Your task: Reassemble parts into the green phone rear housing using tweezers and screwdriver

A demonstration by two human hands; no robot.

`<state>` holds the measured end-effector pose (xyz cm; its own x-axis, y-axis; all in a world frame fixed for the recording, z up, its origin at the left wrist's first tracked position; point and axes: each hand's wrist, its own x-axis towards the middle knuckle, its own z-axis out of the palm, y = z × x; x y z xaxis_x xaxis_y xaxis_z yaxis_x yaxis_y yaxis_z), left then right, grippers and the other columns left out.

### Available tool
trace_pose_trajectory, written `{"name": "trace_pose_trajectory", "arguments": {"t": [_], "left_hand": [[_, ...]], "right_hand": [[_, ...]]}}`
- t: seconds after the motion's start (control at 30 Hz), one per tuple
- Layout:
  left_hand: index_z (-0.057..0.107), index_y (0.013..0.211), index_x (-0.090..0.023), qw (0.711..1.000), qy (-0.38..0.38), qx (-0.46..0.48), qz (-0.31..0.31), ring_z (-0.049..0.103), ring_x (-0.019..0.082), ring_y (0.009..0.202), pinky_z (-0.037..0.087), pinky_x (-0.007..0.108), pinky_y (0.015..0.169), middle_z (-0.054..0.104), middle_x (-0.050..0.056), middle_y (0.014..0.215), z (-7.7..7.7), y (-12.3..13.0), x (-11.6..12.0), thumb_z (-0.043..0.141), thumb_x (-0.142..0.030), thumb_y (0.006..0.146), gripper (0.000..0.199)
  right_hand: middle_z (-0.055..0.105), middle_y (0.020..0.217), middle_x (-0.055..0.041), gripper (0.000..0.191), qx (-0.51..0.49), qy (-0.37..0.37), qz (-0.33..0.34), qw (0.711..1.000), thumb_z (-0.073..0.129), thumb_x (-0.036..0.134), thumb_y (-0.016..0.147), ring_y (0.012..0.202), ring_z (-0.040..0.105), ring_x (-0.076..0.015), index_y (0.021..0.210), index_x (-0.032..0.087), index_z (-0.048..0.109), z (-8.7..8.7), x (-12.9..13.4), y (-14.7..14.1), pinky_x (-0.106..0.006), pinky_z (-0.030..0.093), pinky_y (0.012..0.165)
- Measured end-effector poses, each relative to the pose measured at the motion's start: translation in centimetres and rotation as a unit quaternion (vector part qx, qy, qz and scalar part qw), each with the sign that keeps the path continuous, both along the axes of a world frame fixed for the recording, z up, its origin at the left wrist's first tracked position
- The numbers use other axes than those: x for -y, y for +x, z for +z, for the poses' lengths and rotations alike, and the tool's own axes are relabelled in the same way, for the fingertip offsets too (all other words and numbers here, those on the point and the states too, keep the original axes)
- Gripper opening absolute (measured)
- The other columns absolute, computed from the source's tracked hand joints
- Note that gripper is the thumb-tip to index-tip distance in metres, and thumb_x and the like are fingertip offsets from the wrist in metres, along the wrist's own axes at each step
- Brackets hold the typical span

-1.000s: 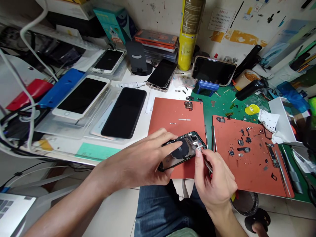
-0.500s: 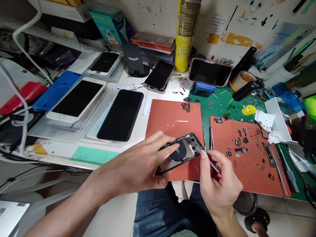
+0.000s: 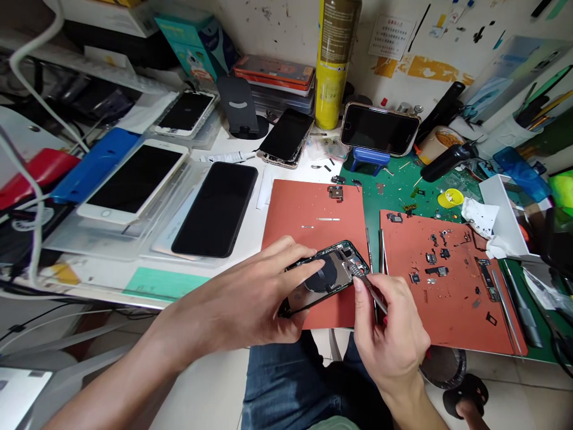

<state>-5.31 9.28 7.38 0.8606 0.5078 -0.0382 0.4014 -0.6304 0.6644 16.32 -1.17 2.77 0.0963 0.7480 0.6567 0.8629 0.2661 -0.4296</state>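
Observation:
My left hand (image 3: 250, 292) is closed around an opened phone housing (image 3: 344, 292), fingers over its near end and thumb beneath. The housing is tilted above the left red mat, with a dark round coil (image 3: 323, 272) inside. My right hand (image 3: 391, 325) pinches a slim metal hand tool (image 3: 373, 292) with a ridged silver section and a bit of red. Its front end lies over the camera end of the housing; its exact kind and tip are hard to make out. Two thin metal strips, one of them a bright strip (image 3: 328, 219), lie on the left mat.
The left red mat (image 3: 286, 203) and right red mat (image 3: 403, 310) lie side by side, the right one strewn with small phone parts. Tweezers (image 3: 505, 304) rest at its right edge. A black phone (image 3: 217, 209), white phone (image 3: 134, 179) and yellow spray can (image 3: 331, 89) stand around.
My right hand has moved slightly left and turned, bringing the tool further over the housing's camera end. My left hand and the housing have hardly moved. The view has shifted slightly.

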Motion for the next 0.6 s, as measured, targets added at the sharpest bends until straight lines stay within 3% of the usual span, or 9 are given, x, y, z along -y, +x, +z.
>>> {"name": "trace_pose_trajectory", "arguments": {"t": [0.2,0.33,0.5,0.6], "left_hand": [[0.066,0.123,-0.025,1.000,-0.003,0.005,-0.004,0.062,0.027,0.117,0.056,0.038,0.098,0.069,0.008,0.137,-0.2,-0.1,-0.2,0.077,-0.016,0.088,0.037],[0.065,0.120,-0.024,1.000,-0.009,0.000,-0.015,0.060,0.027,0.117,0.055,0.038,0.097,0.068,0.009,0.138,-0.3,-0.3,-0.2,0.074,-0.015,0.091,0.032],[0.062,0.130,-0.024,1.000,-0.003,0.005,-0.014,0.060,0.028,0.118,0.054,0.039,0.099,0.066,0.010,0.141,-0.5,-0.4,-0.3,0.075,-0.017,0.091,0.042],[0.062,0.128,-0.023,1.000,0.005,0.009,-0.012,0.060,0.027,0.117,0.055,0.039,0.099,0.066,0.010,0.140,-0.6,-0.4,-0.2,0.072,-0.018,0.092,0.038]], "right_hand": [[0.070,0.082,-0.0018,0.017,0.049,0.029,-0.008,0.998,0.073,0.005,0.103,0.064,0.062,-0.0132,0.115,0.014,0.064,0.1,-0.3,0.2,-0.027,0.053,0.061],[0.070,0.093,-0.0070,0.021,0.016,-0.007,0.037,0.999,0.069,0.003,0.103,0.081,0.067,-0.0182,0.120,0.015,0.061,0.4,-0.3,0.4,-0.031,0.059,0.072],[0.068,0.086,-0.0038,0.021,0.033,0.011,0.027,0.999,0.074,0.004,0.101,0.070,0.060,-0.0155,0.115,0.015,0.063,0.8,-0.5,0.9,-0.029,0.054,0.065],[0.070,0.095,-0.0085,0.022,0.027,-0.014,0.051,0.998,0.072,0.003,0.101,0.081,0.066,-0.0192,0.118,0.014,0.063,0.9,-0.5,1.2,-0.032,0.058,0.072]]}}
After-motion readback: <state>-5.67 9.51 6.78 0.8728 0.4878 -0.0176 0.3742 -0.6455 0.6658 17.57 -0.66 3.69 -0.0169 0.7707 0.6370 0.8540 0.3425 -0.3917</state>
